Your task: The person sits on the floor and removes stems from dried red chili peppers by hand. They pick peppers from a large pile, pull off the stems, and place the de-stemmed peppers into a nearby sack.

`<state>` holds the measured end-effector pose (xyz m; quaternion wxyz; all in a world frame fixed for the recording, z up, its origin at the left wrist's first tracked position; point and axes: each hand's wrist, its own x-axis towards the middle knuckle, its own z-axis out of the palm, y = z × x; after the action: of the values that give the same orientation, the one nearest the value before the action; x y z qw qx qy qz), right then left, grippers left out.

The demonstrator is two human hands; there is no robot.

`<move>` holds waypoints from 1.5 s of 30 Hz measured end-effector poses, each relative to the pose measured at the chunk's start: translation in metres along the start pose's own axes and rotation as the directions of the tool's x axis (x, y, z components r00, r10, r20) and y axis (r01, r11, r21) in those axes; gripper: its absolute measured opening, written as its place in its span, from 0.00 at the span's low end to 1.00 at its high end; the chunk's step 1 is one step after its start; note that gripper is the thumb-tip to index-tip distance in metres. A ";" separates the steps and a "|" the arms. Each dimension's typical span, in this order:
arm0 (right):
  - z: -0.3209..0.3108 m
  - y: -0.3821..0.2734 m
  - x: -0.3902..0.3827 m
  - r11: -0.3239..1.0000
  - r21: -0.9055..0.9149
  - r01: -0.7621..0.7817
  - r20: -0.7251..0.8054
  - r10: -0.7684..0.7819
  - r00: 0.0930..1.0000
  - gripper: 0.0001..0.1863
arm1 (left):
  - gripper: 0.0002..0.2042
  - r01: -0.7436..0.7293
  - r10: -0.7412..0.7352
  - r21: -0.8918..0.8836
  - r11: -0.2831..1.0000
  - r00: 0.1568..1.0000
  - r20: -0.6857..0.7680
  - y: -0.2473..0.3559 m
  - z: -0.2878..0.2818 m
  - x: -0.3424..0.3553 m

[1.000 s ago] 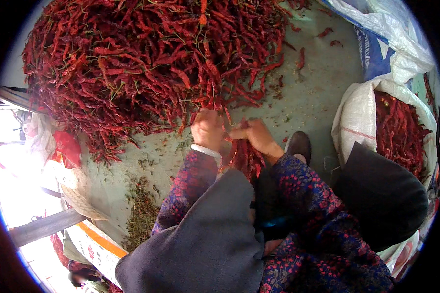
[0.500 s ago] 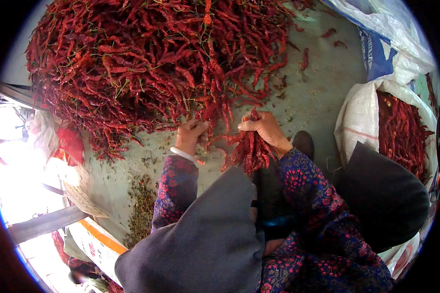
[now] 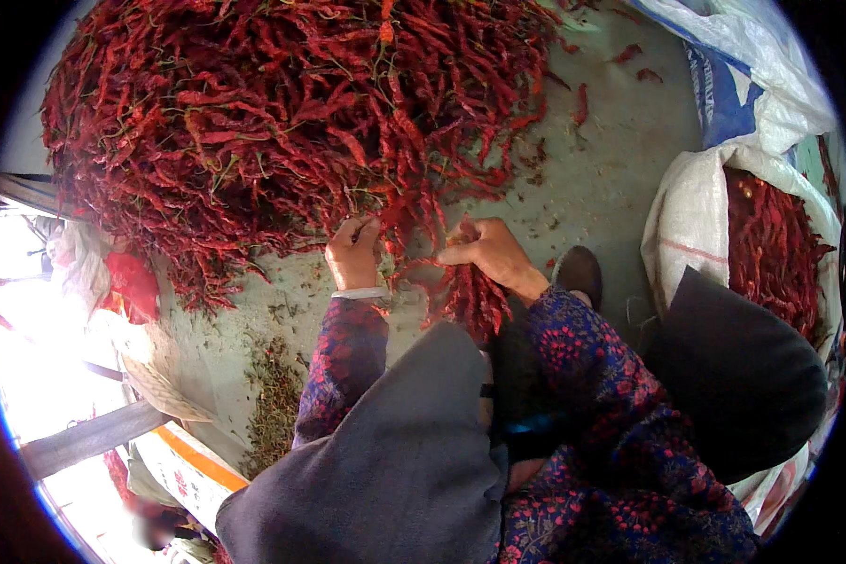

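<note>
A big heap of dried red chili peppers, some with pale stems, spreads over the floor in front of me. My right hand is closed around a bunch of dried chili peppers, which hangs below the fingers toward my lap. At the near edge of the heap is my left hand, its fingers curled in; what they pinch, if anything, is too small to make out. A white bangle circles the left wrist. Both sleeves are dark with a floral print.
An open white woven sack of chili peppers stands at the right. Farther back lie white and blue sacks. Stem scraps litter the floor at left. A shoe shows beside my right wrist.
My left hand has shifted slightly left and up, its fingers more curled. The right hand has moved a little left, still holding the bunch.
</note>
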<state>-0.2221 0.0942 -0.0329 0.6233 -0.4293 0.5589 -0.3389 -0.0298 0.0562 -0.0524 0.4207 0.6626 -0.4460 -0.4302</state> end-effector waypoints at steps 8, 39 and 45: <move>0.000 0.006 0.003 0.975 0.124 0.184 0.004 -0.186 0.983 0.08 | 0.07 0.239 -0.180 -0.633 0.737 0.971 0.157 0.019 -0.011 -0.019; 0.017 -0.002 -0.005 0.889 -0.348 0.299 -0.145 -0.366 0.919 0.11 | 0.13 -0.822 0.691 0.407 0.400 0.561 0.455 0.061 0.025 -0.051; 0.022 -0.009 -0.017 0.922 -0.137 0.361 0.281 -0.314 0.907 0.13 | 0.06 0.079 -0.018 -0.249 0.965 0.971 0.240 0.049 0.016 -0.026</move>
<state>-0.2022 0.1093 -0.0174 0.5784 -0.6159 0.4206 -0.3305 -0.0625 0.0661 -0.0057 0.4363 0.5574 -0.4169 -0.5702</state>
